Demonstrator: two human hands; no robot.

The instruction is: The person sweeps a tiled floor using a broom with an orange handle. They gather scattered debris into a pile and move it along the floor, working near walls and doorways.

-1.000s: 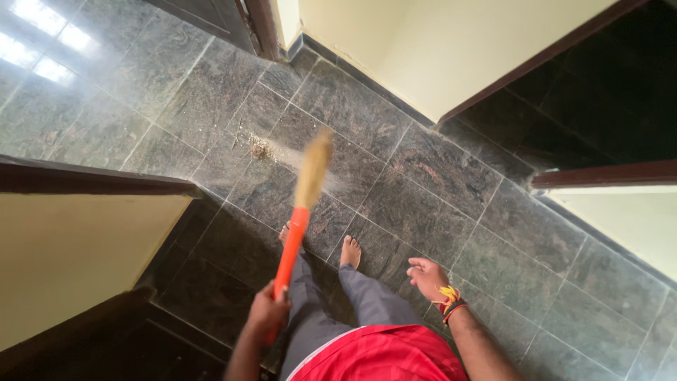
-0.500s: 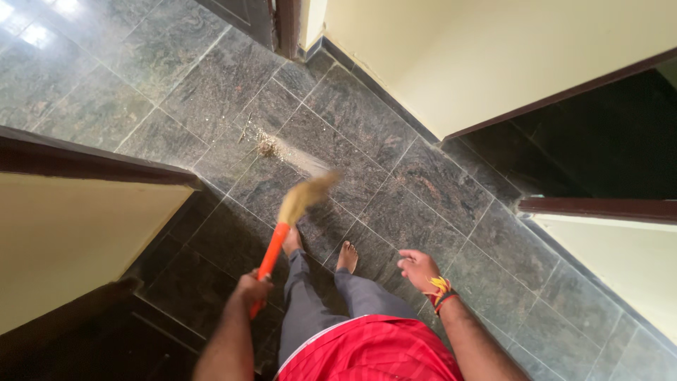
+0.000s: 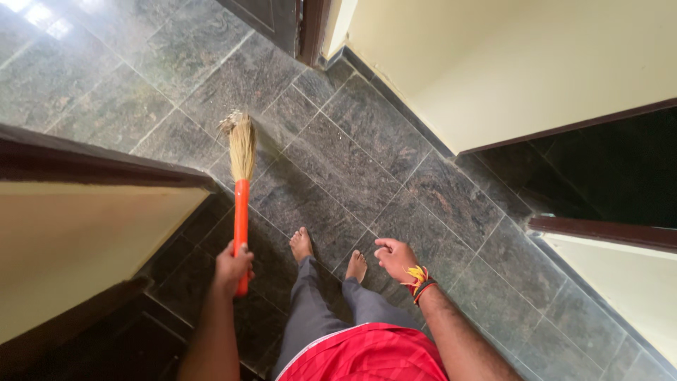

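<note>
The left hand [image 3: 233,267] has its grip shut tight around the orange handle [image 3: 241,226] of a broom [image 3: 241,183]. It holds low on the stick, so the broom reaches far out in front. The straw end [image 3: 242,144] is down on the dark stone floor [image 3: 352,162], near the corner of a low cream wall [image 3: 77,240] with a brown top. A few pale bits sit at the tip of the straw; they are too small to tell what they are.

The right hand [image 3: 396,257] holds nothing. Its fingers are loose and spread, out to the side, maybe for balance. It has a red and yellow thread band [image 3: 419,279] on the wrist.

Two bare feet [image 3: 328,255] stand on the tiles between the hands. The person wears grey trousers [image 3: 317,310] and a red shirt [image 3: 367,353].

The space is narrow. The low wall is close on the left. A cream wall [image 3: 493,63] and a dark doorway [image 3: 606,176] are on the right. A dark door [image 3: 271,17] stands ahead.
</note>
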